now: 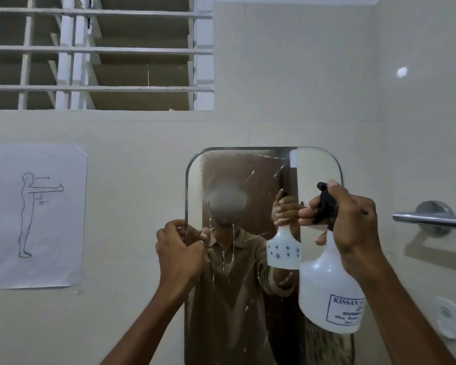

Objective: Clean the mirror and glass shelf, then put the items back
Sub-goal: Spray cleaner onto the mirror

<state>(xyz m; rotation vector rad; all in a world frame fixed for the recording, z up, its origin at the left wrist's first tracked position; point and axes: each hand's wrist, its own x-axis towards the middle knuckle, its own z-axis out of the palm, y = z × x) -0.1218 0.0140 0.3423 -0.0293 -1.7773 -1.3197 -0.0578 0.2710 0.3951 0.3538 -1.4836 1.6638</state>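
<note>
A rounded-corner mirror (pixel 237 180) hangs on the cream tiled wall, its glass streaked with smears and beaded with droplets along the top and left side. The person's left hand (pixel 181 248) grips the mirror's left edge about halfway up, fingers curled round the rim with the fingertips lying on the front of the glass. The right hand (pixel 345 219) holds a white plastic spray bottle (pixel 327 285) up in front of the mirror's right half, fingers wrapped round the black trigger head (pixel 325 206) and neck, with the nozzle pointing left toward the glass. The bottle hangs tilted, its base swung down to the right, and carries a blue-printed label (pixel 346 310) whose first word reads KISSAN. In the mirror I can see the bottle's reflection and the reflected torso in an olive shirt. The glass shelf is not in view from here. To the left, a sheet of paper (pixel 34 217) with a line drawing of a standing figure, arm held out, is stuck to the wall. Above it sits a louvred window (pixel 98 52) behind white bars. On the right, a chrome towel rail (pixel 432 219) juts from the wall, and below it is a small white wall plate (pixel 448 316).
</note>
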